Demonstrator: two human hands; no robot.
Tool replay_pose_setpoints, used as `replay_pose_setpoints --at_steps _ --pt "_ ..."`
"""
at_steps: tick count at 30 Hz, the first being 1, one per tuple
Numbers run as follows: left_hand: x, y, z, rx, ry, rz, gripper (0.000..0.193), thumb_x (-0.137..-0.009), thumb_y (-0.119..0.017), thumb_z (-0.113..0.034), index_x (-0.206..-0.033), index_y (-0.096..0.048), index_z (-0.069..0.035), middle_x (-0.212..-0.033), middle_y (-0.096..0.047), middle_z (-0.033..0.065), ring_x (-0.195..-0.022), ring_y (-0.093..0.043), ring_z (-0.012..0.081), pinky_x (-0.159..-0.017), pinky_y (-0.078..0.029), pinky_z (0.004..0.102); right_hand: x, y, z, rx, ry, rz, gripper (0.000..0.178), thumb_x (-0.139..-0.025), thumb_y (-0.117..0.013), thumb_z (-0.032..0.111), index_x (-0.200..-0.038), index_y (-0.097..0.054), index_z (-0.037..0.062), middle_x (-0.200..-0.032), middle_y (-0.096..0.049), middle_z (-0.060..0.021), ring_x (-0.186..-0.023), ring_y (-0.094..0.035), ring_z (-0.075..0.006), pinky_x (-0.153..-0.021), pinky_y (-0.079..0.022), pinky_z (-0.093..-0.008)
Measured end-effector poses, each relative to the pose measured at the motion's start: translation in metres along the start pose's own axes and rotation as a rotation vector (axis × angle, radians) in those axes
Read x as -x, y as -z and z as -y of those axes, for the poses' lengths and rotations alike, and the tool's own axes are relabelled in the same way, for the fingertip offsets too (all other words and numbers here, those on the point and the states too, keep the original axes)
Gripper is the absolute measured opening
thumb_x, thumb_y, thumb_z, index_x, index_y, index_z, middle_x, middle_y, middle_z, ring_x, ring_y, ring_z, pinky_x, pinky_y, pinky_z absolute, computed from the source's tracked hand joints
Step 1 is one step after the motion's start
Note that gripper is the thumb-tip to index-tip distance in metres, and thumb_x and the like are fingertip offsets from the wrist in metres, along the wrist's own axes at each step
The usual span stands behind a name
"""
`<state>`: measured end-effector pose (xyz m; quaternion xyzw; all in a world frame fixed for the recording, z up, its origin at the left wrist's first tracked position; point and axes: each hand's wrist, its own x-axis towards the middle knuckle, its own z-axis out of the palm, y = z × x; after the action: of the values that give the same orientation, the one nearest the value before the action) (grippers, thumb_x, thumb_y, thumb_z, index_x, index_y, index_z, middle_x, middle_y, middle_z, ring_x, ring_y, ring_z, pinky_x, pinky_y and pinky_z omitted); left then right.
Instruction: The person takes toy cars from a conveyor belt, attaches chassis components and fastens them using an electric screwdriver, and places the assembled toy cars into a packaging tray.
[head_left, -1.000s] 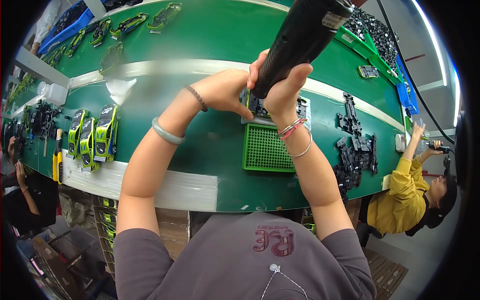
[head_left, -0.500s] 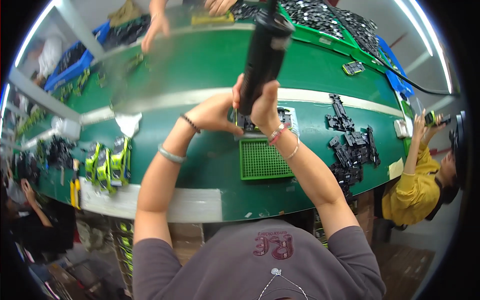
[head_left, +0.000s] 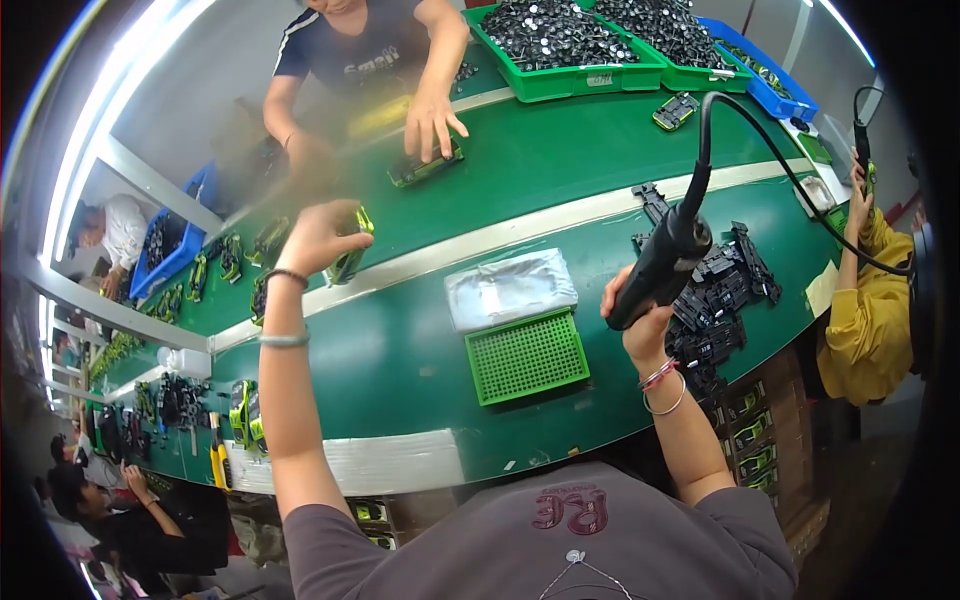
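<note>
My left hand (head_left: 318,240) is closed around a black and yellow-green toy car (head_left: 354,256), above the white strip along the green bench; my fingers partly hide it. My right hand (head_left: 643,325) grips a black corded electric screwdriver (head_left: 662,262), tilted, with its cord end up and to the right. Between my hands lies a white wrapped block (head_left: 510,290) with nothing on its top. Touching its near side is a green perforated plastic basket (head_left: 528,358). Black toy car chassis parts (head_left: 718,290) are heaped to the right, partly behind the screwdriver.
Across the bench a co-worker's hand (head_left: 432,122) rests over another toy car (head_left: 425,165). Green bins (head_left: 575,82) of small black parts stand at the back. The screwdriver's cord (head_left: 775,130) arches to the right. A yellow-handled tool (head_left: 218,455) lies at the left edge.
My hands have parted: the left has gone far left with the toy car off the white block, the right has moved right with the screwdriver. The view has shifted too.
</note>
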<state>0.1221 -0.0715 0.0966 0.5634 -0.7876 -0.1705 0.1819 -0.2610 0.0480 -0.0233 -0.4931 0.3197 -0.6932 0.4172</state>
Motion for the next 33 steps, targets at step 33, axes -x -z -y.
replay_pose_setpoints --at_steps 33 --pt "-0.075 -0.075 -0.012 -0.589 -0.143 0.168 0.043 -0.070 -0.072 -0.022 -0.099 -0.045 -0.005 -0.082 -0.061 0.0200 -0.083 -0.059 0.0389 -0.070 -0.048 0.0476 -0.004 -0.009 0.023 0.200 -0.076 0.027 0.078 -0.070 -0.051 0.078 -0.078 -0.055 0.0002 -0.071 -0.058 -0.0030 -0.065 -0.054 -0.0108 -0.058 -0.041 -0.0243"
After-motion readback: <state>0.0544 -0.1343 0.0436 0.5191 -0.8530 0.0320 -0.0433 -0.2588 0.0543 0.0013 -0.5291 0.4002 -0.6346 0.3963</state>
